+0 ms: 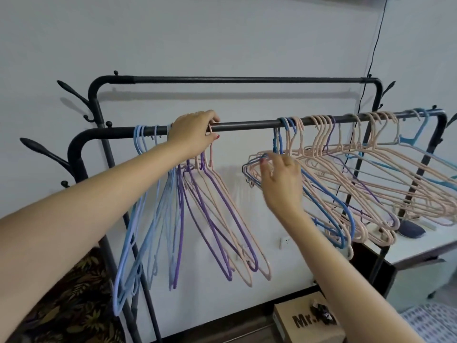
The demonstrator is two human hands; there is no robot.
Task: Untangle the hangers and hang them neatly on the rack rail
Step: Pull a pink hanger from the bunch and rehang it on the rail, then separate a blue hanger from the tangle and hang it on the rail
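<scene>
Soft even light, faint shadows, edges bowed

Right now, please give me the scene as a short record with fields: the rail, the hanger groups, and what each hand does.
front rail: black bar, hangers hooked along it
back rail: higher black bar, no hangers on it
left group: blue, purple and pink hangers, hanging steeply
right group: mostly pink hangers, crowded, tilted toward the right
left hand: at the front rail, grip closed on a pink hook
right hand: fingers spread, touching the near ends of the right group
floor: cardboard box
</scene>
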